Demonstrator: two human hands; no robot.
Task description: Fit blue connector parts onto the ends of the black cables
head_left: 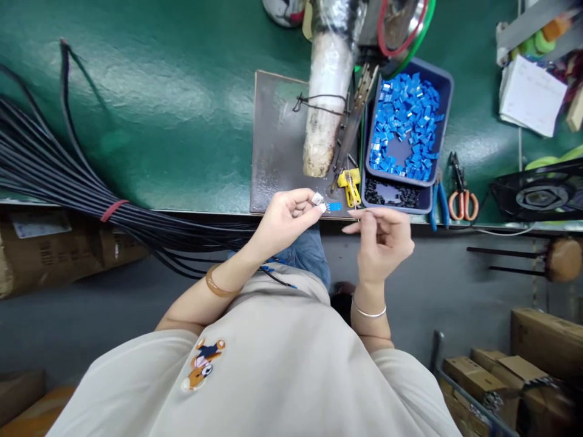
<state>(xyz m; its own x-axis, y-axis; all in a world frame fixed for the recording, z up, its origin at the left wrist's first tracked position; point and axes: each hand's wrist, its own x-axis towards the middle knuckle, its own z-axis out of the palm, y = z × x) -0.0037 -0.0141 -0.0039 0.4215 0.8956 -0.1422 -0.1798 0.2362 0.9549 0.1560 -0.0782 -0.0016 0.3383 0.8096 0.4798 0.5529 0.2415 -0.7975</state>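
My left hand point(289, 215) is closed, with white coverings on the thumb and fingertip. Between them it pinches a small blue flat piece point(334, 207) with pale marks at its near end, over the front edge of a dark mat point(277, 139). My right hand point(385, 237) is just to the right, its thumb and fingers drawn together; what they hold, if anything, is too small to make out. A yellow tool point(350, 185) lies on the mat beyond the gap between both hands. Dark cables with blue ends point(273, 267) lie across my lap.
A tray of similar blue pieces point(403, 130) overlaps a tray of small black parts point(389, 194). Blue-handled pliers point(439, 203) and orange-handled cutters point(462, 200) lie to the right. A wrapped white tube point(324, 115) hangs over the mat. Bundled black cables point(59, 158) cover the left edge.
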